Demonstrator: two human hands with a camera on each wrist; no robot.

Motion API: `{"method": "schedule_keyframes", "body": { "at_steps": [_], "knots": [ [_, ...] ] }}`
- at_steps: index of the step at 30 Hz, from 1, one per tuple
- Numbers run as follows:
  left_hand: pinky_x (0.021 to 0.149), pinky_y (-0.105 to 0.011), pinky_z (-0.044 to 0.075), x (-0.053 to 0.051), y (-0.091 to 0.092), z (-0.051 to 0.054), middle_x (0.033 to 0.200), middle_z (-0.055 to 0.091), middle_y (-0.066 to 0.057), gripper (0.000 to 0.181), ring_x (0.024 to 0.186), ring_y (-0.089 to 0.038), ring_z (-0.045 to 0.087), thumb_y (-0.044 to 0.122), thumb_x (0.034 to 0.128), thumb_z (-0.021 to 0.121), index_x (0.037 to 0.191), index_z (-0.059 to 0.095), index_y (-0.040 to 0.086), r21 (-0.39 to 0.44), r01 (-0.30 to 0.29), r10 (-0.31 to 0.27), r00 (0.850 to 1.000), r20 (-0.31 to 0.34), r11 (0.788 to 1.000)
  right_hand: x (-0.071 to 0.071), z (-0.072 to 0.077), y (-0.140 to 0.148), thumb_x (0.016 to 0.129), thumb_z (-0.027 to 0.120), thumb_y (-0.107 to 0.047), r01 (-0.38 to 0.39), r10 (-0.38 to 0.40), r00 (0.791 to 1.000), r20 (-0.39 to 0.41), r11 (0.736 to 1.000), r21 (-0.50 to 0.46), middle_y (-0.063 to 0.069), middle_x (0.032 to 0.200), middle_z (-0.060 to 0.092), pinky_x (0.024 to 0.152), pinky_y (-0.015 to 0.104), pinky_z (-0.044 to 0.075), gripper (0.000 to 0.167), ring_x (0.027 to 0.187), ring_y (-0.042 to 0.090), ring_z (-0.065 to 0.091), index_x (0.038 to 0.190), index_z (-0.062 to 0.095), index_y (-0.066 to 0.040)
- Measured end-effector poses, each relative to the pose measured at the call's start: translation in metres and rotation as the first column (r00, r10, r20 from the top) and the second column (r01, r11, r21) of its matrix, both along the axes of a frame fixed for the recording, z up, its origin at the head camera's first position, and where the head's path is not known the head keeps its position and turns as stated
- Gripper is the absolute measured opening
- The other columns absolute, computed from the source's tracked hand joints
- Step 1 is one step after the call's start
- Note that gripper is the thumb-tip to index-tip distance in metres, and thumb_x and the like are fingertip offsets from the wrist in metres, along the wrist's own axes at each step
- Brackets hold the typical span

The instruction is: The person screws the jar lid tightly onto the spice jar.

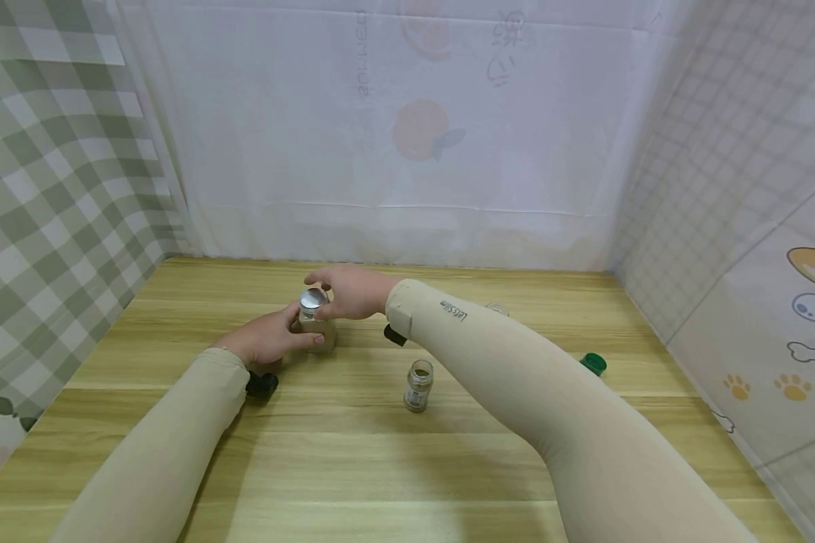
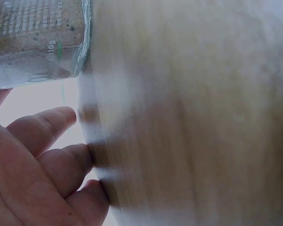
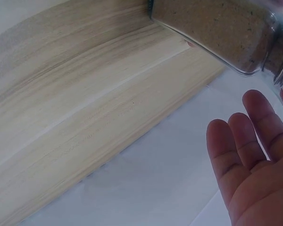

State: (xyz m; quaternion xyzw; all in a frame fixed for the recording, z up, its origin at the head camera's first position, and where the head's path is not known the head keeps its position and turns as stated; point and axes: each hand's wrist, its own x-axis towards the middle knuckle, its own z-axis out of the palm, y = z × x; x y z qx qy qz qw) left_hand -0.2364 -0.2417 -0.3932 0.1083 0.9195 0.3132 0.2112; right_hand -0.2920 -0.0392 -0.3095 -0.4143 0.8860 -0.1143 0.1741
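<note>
A square glass jar [image 1: 324, 337] of brownish powder with a silver lid [image 1: 312, 300] stands on the table at centre-left in the head view. The left hand [image 1: 269, 337] grips its body, thumb across the front. At the lid is the right hand [image 1: 353, 292], thumb by the near side and index finger at the top. In the right wrist view the jar [image 3: 217, 33] is close to the right hand [image 3: 257, 165], whose other fingers extend loosely. The left wrist view shows the jar [image 2: 35, 42] above the left hand's [image 2: 42, 165] lower fingers, which bend off the glass.
A small lidless glass jar [image 1: 417, 386] with a label stands at the middle of the wooden table [image 1: 339, 467]. A green cap [image 1: 594, 363] lies to the right, beside the right sleeve. Behind that forearm shows a clear round rim [image 1: 498, 309]. Cloth walls edge the table.
</note>
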Motion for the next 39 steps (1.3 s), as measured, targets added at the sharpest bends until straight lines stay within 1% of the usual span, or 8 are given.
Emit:
{"method": "schedule_keyframes", "body": {
  "at_steps": [5,10,12,17,19,25,30,39],
  "knots": [
    [0.114,-0.068,0.040,0.0005,0.0003,0.0005,0.166,0.035,-0.027,0.095,0.150,-0.052,0.039,0.067,0.1009,0.057,0.171,0.005,0.029,0.002,-0.002,0.002,1.000,0.000,1.000,-0.0002,0.0004,-0.0004,0.104,0.068,-0.027,-0.040,0.040,0.999,-0.018,0.999,0.001,0.003,0.137,0.066,0.105,0.032,0.051,0.046,0.124,0.016,0.062,0.146,0.058,-0.011],
    [0.113,-0.068,0.041,0.0009,0.0006,0.0012,0.167,0.035,-0.028,0.098,0.149,-0.052,0.040,0.068,0.1001,0.057,0.171,0.002,0.030,-0.002,-0.009,0.009,1.000,0.001,1.000,0.0006,-0.0003,-0.0013,0.104,0.070,-0.030,-0.020,0.020,0.999,-0.025,1.000,-0.008,0.001,0.125,0.068,0.098,0.029,0.052,0.038,0.112,0.013,0.063,0.135,0.062,-0.010],
    [0.113,-0.068,0.041,0.0008,0.0005,0.0011,0.167,0.035,-0.028,0.097,0.149,-0.052,0.040,0.068,0.1004,0.057,0.171,0.001,0.031,-0.006,-0.009,0.009,1.000,-0.002,1.000,0.0011,-0.0005,-0.0016,0.103,0.070,-0.032,-0.005,0.005,1.000,-0.025,1.000,-0.007,0.002,0.127,0.068,0.099,0.030,0.052,0.039,0.114,0.015,0.064,0.135,0.062,-0.010],
    [0.113,-0.070,0.039,0.0005,0.0006,0.0019,0.167,0.034,-0.029,0.098,0.150,-0.053,0.038,0.070,0.1001,0.056,0.171,0.001,0.030,-0.024,-0.006,0.006,1.000,0.001,1.000,0.0000,-0.0010,-0.0007,0.104,0.069,-0.033,0.020,-0.020,1.000,0.011,1.000,-0.004,0.006,0.151,0.059,0.110,0.033,0.050,0.061,0.137,0.020,0.058,0.156,0.047,-0.013],
    [0.113,-0.071,0.039,0.0005,0.0005,0.0025,0.166,0.034,-0.029,0.099,0.150,-0.054,0.038,0.070,0.0999,0.055,0.171,0.001,0.029,-0.027,-0.005,0.005,1.000,0.005,1.000,-0.0013,-0.0015,-0.0003,0.104,0.068,-0.032,0.011,-0.011,1.000,0.019,1.000,0.001,0.006,0.156,0.055,0.112,0.033,0.050,0.066,0.141,0.020,0.056,0.161,0.042,-0.013],
    [0.113,-0.068,0.041,0.0014,0.0003,0.0030,0.166,0.037,-0.028,0.097,0.149,-0.052,0.041,0.068,0.1004,0.057,0.171,0.004,0.029,-0.015,-0.004,0.004,1.000,-0.003,1.000,-0.0019,-0.0021,-0.0012,0.105,0.066,-0.029,-0.055,0.056,0.998,-0.041,0.998,0.024,0.001,0.137,0.066,0.102,0.029,0.052,0.048,0.122,0.013,0.063,0.148,0.056,-0.012],
    [0.114,-0.068,0.039,0.0009,0.0004,0.0018,0.168,0.032,-0.027,0.097,0.150,-0.052,0.038,0.068,0.1003,0.057,0.171,0.001,0.031,-0.006,-0.001,0.001,1.000,-0.006,1.000,-0.0007,-0.0034,-0.0034,0.104,0.068,-0.029,-0.051,0.053,0.996,-0.075,0.998,0.024,0.001,0.123,0.070,0.094,0.027,0.052,0.037,0.107,0.013,0.064,0.136,0.062,-0.011],
    [0.115,-0.069,0.038,0.0016,0.0000,0.0023,0.169,0.032,-0.026,0.096,0.151,-0.052,0.037,0.067,0.1008,0.057,0.171,0.004,0.029,-0.021,-0.004,0.004,1.000,-0.014,1.000,-0.0010,-0.0069,-0.0028,0.104,0.068,-0.031,-0.059,0.060,0.996,-0.069,0.998,0.018,0.000,0.130,0.068,0.098,0.028,0.052,0.045,0.113,0.012,0.064,0.143,0.059,-0.011]
  ]
}}
